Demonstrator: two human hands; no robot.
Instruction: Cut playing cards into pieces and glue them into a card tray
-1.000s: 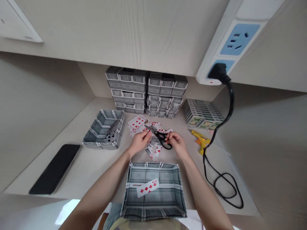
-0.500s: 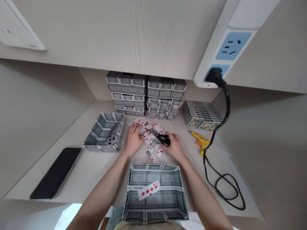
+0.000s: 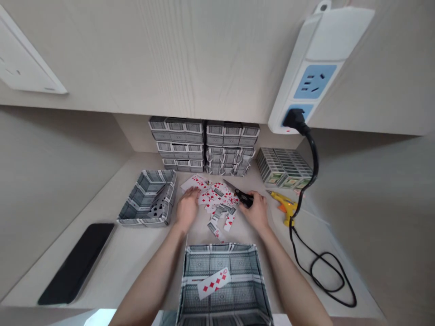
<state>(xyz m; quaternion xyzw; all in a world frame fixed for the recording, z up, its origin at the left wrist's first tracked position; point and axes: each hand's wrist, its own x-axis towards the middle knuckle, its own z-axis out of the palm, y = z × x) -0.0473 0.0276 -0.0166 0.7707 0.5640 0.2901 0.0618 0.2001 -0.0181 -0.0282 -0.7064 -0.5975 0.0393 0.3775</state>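
Scissors (image 3: 242,195), black-handled, grey-bladed and sharply pointed

A hand could cross the pale wooden desk (image 3: 139,253) between the flat black phone (image 3: 78,262) and the left forearm (image 3: 149,278); beyond the right hand (image 3: 256,212), only a narrow gap precedes the yellow plastic glue gun (image 3: 287,206) and looping black cable (image 3: 315,158). Stacked grey-patterned boxes (image 3: 180,136) block the rear.

Black flat rectangular phone (image 3: 77,263), left on pale worktop (image 3: 131,260); yellow plastic glue gun (image 3: 288,208), right; white-and-blue plastic power strip (image 3: 326,38) above, black plug (image 3: 293,119) inserted.
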